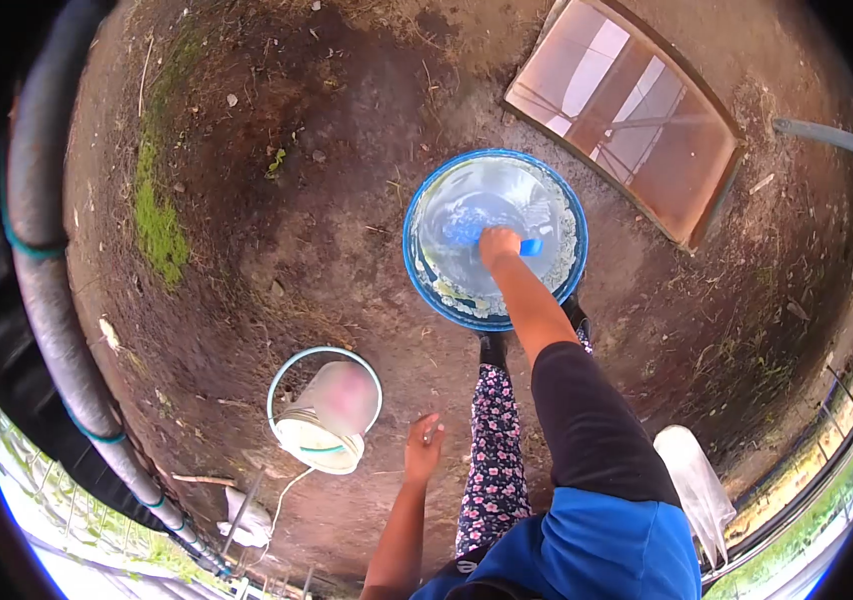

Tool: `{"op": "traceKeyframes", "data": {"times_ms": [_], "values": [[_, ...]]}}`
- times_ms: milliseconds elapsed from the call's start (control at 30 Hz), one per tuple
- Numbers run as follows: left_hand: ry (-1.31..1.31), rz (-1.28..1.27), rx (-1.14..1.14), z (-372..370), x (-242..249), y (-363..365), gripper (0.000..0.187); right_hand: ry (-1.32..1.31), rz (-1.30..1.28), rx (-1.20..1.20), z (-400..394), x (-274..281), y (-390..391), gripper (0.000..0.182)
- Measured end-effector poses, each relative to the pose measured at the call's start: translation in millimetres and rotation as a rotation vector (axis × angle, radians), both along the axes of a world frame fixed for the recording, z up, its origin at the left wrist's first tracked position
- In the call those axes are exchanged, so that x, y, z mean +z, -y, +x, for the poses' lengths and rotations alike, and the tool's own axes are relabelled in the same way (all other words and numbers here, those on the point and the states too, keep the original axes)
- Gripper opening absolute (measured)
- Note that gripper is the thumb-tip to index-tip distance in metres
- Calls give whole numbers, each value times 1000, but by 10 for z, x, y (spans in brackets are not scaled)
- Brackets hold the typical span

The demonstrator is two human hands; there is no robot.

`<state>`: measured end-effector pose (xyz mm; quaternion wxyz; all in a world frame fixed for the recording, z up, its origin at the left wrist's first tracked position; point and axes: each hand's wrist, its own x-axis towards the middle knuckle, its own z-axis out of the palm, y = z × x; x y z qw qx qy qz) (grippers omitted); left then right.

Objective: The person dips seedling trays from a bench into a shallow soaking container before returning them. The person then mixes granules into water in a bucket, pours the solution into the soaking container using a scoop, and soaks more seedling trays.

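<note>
A round blue tub (413, 262) of cloudy water stands on the dirt ground, with pale foam or residue along its inner wall. My right hand (500, 245) reaches over the water, its fingers closed round a blue handle (532, 247); whatever lies below the handle is blurred in the water. My left hand (425, 447) hangs low beside my leg, touching nothing, its fingers partly curled. Left of that hand is a whitish bucket (319, 445) tilted inside a pale round rim.
A rectangular basin (682, 150) with water reflecting light lies at the upper right. A thick grey pipe (52, 300) curves along the left. A whitish sack (695, 485) is at the lower right, and white plastic (245, 518) at the lower left.
</note>
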<state>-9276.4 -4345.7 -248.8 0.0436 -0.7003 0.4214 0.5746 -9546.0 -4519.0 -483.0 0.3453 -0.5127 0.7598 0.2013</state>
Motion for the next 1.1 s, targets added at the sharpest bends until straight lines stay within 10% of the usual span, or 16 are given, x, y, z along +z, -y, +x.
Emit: {"op": "traceKeyframes", "data": {"times_ms": [367, 733, 1000, 1100], "values": [[4, 147, 153, 378, -109, -247, 36, -430, 8, 446, -372, -501, -450, 27], [-47, -98, 15, -312, -384, 841, 32, 117, -40, -202, 150, -350, -747, 23], [-68, -20, -22, -229, -252, 711, 31, -116, -335, 79, 179, -367, -429, 23], [-16, 33, -24, -147, -164, 637, 33, -44, 13, 151, -118, -289, -118, 22]]}}
